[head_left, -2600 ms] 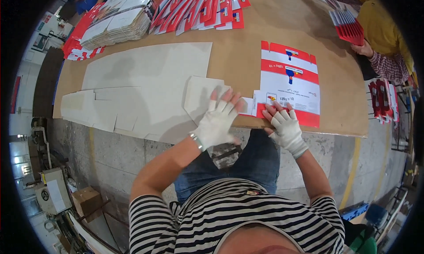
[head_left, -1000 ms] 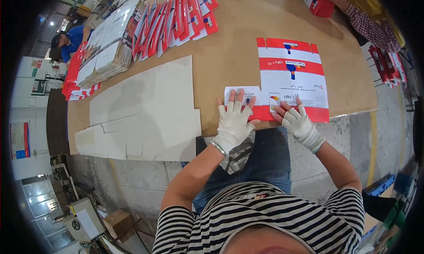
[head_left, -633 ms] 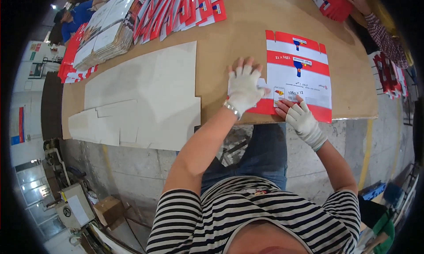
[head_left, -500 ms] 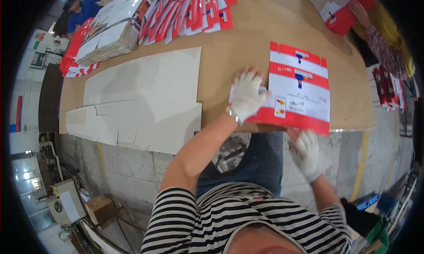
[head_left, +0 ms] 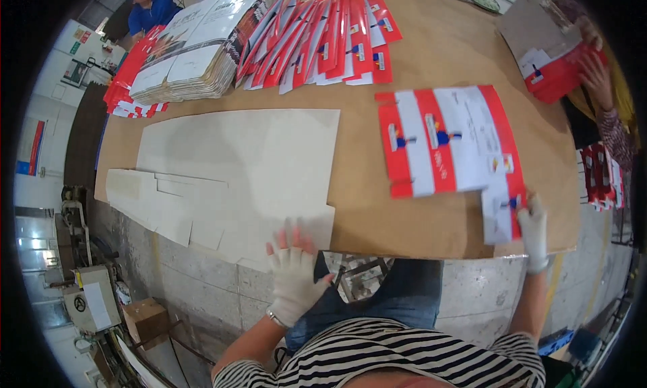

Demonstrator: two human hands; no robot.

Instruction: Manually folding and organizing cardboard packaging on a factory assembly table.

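Left hand [head_left: 294, 283] open and spread at the near edge of a grey cardboard sheet [head_left: 249, 159], right hand [head_left: 534, 233] closed on the near corner of a red-and-white carton blank [head_left: 472, 145], the blank aslant over the table's [head_left: 367, 219] right part, fanned red-and-white pieces [head_left: 337, 41] beyond.

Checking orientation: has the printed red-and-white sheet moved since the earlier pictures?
Yes: against the brown table, the printed sheet has turned roughly a quarter turn counterclockwise; its notched edge now faces left instead of away.
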